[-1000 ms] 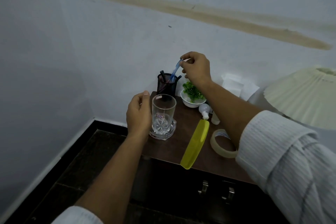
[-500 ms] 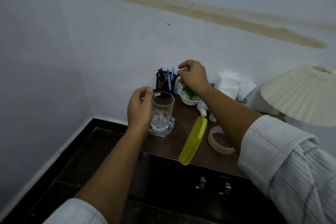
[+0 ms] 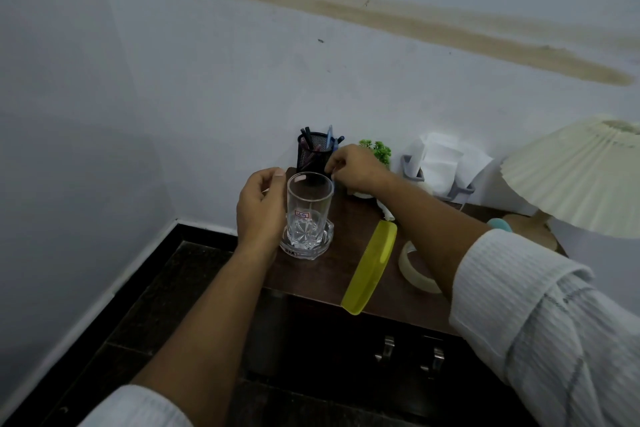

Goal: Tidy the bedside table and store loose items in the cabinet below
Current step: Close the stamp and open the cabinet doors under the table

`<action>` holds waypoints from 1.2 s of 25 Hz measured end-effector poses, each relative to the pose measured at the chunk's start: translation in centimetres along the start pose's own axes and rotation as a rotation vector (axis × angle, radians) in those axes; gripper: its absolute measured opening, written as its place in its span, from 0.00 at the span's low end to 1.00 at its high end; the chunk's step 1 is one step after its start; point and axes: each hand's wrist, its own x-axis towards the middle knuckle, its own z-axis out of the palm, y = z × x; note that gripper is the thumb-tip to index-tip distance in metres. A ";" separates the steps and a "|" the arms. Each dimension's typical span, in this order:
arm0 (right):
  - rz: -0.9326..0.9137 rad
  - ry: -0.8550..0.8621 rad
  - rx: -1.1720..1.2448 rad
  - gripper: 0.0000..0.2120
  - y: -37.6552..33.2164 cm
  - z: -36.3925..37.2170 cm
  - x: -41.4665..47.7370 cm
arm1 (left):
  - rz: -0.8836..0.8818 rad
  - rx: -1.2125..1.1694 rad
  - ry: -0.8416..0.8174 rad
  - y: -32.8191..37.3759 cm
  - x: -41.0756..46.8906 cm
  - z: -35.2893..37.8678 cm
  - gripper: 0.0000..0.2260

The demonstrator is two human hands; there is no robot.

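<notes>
Over bedside table (image 3: 322,274), left hand (image 3: 261,208) grips glass (image 3: 309,215), right hand (image 3: 356,166) curled, grasp unclear

My right hand (image 3: 353,166) covers the lower half of the plant (image 3: 377,149), and my forearm hides part of the tape roll (image 3: 414,270). What my fingertips (image 3: 337,163) pinch, if anything, I cannot tell. The lampshade (image 3: 571,177) runs off the right edge
</notes>
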 end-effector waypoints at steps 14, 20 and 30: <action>-0.069 0.036 -0.362 0.09 2.8 6.5 -1.1 | -0.048 -0.017 -0.039 -0.5 0.2 0.5 0.14; -0.079 0.044 -0.334 0.14 2.6 7.2 -0.7 | -0.039 -0.036 -0.046 0.0 0.1 0.8 0.15; -0.110 0.221 -0.083 0.15 2.1 5.5 -3.2 | -0.037 -0.043 -0.048 0.5 0.2 0.6 0.17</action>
